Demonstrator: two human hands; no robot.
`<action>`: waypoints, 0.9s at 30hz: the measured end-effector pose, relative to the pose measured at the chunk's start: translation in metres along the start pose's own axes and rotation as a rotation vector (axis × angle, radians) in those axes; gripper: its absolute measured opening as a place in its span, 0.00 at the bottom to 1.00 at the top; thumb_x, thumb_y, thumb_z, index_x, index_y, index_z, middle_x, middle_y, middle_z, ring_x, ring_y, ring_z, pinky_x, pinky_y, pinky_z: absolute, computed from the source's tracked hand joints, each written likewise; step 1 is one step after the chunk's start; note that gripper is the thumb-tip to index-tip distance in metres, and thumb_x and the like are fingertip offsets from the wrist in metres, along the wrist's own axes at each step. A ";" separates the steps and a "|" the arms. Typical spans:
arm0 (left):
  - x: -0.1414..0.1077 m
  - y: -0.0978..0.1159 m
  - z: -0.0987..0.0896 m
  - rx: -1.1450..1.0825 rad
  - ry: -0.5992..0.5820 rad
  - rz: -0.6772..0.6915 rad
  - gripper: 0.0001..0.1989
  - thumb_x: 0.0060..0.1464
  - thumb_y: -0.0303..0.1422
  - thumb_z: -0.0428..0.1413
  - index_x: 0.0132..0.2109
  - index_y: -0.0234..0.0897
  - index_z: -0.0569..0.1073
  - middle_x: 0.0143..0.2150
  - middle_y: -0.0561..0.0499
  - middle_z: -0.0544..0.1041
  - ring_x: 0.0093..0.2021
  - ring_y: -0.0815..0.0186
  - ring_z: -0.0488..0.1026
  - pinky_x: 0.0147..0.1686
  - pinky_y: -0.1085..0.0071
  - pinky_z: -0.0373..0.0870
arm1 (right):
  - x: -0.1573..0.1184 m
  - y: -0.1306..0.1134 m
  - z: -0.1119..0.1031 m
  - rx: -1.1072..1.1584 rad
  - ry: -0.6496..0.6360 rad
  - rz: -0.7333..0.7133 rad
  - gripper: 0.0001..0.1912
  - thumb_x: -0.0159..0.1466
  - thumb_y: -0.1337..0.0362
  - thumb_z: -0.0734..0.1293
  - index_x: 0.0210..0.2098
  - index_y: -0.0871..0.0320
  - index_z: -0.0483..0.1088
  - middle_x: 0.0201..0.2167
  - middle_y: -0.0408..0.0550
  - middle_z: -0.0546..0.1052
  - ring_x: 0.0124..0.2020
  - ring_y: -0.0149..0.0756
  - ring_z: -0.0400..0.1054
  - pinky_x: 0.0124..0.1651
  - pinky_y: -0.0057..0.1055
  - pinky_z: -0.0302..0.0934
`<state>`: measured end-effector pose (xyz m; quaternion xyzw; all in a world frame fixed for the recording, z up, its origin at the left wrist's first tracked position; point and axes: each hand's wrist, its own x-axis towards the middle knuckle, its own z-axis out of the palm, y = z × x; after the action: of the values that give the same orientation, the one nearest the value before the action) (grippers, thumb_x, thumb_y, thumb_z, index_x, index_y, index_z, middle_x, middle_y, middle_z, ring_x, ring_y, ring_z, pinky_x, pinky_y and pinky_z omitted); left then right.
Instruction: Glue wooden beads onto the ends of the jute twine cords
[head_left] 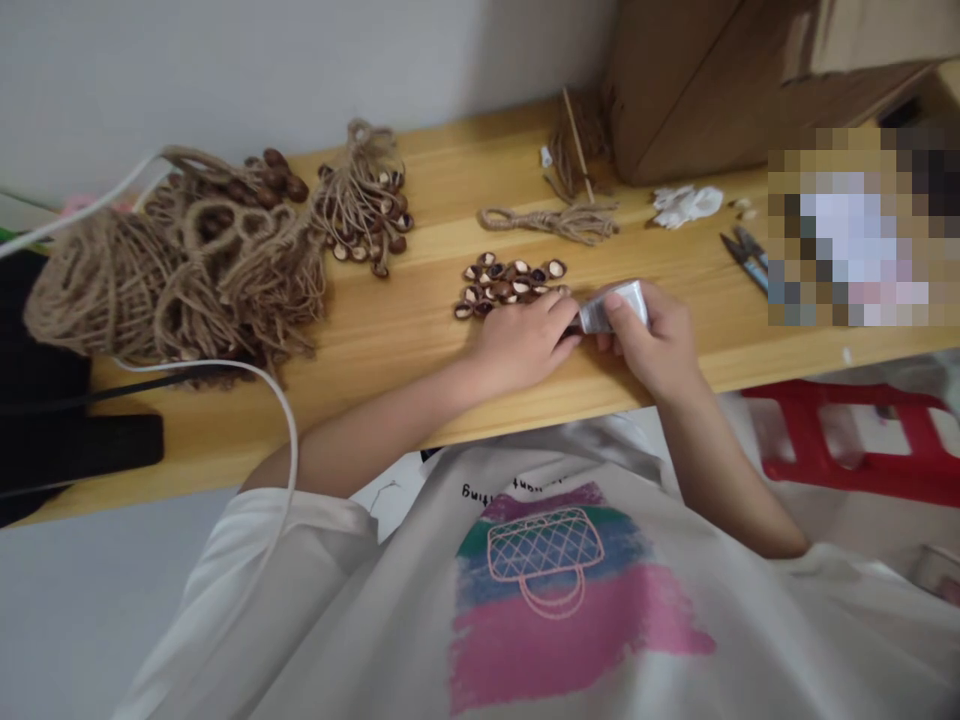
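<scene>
My right hand (660, 335) is closed around a small silvery tube or packet (619, 305), its thumb pressed on top. The silvery thing points left toward my left hand (525, 335). That hand rests low over the table with its fingers bent together around a small dark piece, too covered to name. Just beyond its knuckles lies a pile of halved brown nutshells (499, 290) with pale insides. The left fingers partly cover the near edge of this pile.
Bundles of jute cord (240, 260) lie at left, beside a cord bunch with nutshells (367, 200). Behind are a twisted cord hank (551, 222), crumpled white tissue (686, 205) and a cardboard box (697, 90). Pliers (746, 255) lie right. A white cable (289, 430) crosses the left side.
</scene>
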<state>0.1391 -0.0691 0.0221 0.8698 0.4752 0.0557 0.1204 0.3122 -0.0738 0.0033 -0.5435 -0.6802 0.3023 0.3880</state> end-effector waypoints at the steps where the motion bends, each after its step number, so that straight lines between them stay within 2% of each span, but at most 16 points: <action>1: 0.000 0.000 0.000 -0.004 0.000 0.000 0.15 0.61 0.40 0.46 0.49 0.36 0.67 0.48 0.45 0.72 0.40 0.59 0.74 0.33 0.68 0.65 | 0.000 0.001 0.000 -0.003 0.005 0.000 0.19 0.64 0.49 0.59 0.27 0.56 0.69 0.17 0.43 0.68 0.23 0.32 0.65 0.28 0.31 0.57; 9: -0.001 0.000 0.000 0.000 0.012 0.005 0.15 0.61 0.40 0.46 0.49 0.36 0.67 0.48 0.45 0.72 0.39 0.60 0.74 0.32 0.69 0.64 | 0.001 0.002 0.000 0.044 0.005 0.022 0.20 0.63 0.50 0.61 0.23 0.56 0.67 0.16 0.42 0.67 0.21 0.31 0.63 0.28 0.32 0.58; 17: 0.000 -0.001 0.001 0.005 0.031 0.014 0.15 0.61 0.41 0.46 0.48 0.37 0.67 0.47 0.46 0.73 0.37 0.61 0.74 0.27 0.69 0.62 | 0.000 -0.003 -0.002 0.032 -0.017 0.055 0.19 0.64 0.51 0.60 0.23 0.56 0.66 0.17 0.42 0.68 0.23 0.32 0.64 0.27 0.30 0.56; 27: 0.000 0.000 -0.002 0.003 -0.012 0.006 0.16 0.61 0.41 0.45 0.50 0.37 0.67 0.47 0.44 0.73 0.38 0.60 0.75 0.29 0.69 0.65 | 0.000 -0.006 -0.003 0.033 -0.056 0.057 0.20 0.65 0.49 0.59 0.25 0.56 0.66 0.17 0.43 0.68 0.22 0.32 0.63 0.26 0.30 0.56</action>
<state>0.1383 -0.0685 0.0241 0.8717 0.4720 0.0502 0.1217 0.3121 -0.0753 0.0101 -0.5477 -0.6698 0.3396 0.3688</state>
